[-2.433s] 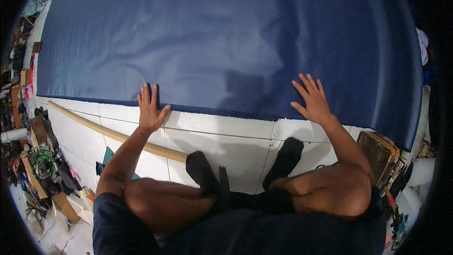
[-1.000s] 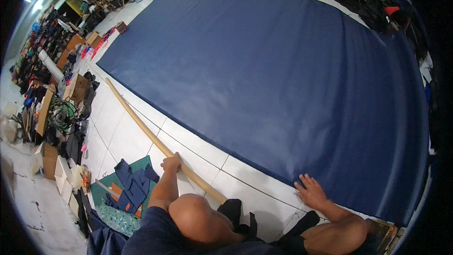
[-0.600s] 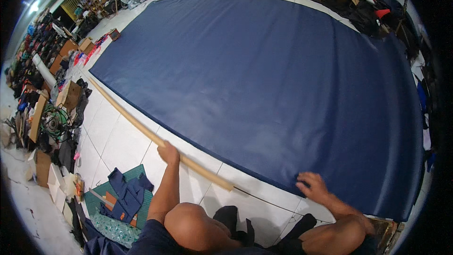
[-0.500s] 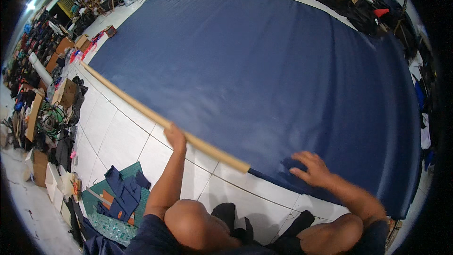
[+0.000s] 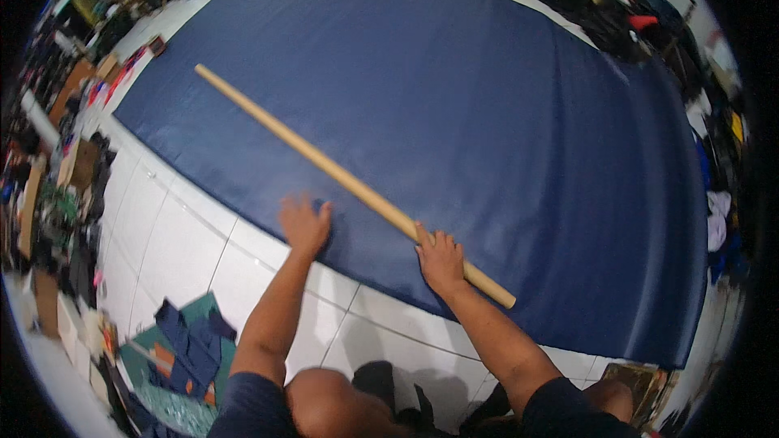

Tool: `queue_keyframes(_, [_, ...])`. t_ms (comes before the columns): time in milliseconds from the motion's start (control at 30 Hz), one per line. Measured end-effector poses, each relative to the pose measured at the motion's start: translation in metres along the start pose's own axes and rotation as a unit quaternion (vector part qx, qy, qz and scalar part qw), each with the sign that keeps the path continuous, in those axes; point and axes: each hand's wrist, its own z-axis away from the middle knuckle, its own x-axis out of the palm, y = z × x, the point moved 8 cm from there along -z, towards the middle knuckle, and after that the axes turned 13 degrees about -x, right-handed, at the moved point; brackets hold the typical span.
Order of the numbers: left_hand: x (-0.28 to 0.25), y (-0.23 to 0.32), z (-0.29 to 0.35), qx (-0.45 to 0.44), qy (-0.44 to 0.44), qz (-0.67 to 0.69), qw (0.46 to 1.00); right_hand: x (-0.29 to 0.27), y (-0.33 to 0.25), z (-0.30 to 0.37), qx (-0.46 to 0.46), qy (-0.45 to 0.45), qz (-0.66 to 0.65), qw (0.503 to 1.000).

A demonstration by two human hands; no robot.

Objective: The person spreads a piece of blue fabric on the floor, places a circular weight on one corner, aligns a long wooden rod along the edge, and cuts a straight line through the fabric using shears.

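A wide sheet of dark blue material (image 5: pixel 406 73) with a slight sheen lies spread over the tiled floor in front of me. Across its near part, slanting from far left to near right, rests a long tan cardboard tube (image 5: pixel 324 164). My right hand (image 5: pixel 442 259) is on the tube close to its near end, its fingers curled over it. Just inside the sheet's near edge, my left hand (image 5: pixel 305 225) hovers or rests with fingers spread and nothing in it; motion blurs the fingertips.
White floor tiles (image 5: pixel 182 235) border the sheet on my side. At the lower left, a green cutting mat (image 5: pixel 207 308) carries dark blue scraps (image 5: pixel 193 349). Cluttered boxes (image 5: pixel 81 164) and bags line the left side. Dark bundles (image 5: pixel 608 28) sit at the far right.
The tube has moved from the sheet's near edge onto the sheet, away from me and rightward. My left hand has let go of it; my right hand has come onto it.
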Motion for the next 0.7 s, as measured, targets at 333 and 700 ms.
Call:
queue_keyframes(333, [0.035,-0.048,-0.016,-0.058,0.010,-0.074,0.995,0.000,0.067,-0.125,0.019,0.016,-0.044,0.999])
queue_keyframes(700, [0.040,-0.048,-0.023,-0.058,-0.012,-0.116,0.992,-0.022,0.235,-0.006,0.370,0.041,-0.129,0.919])
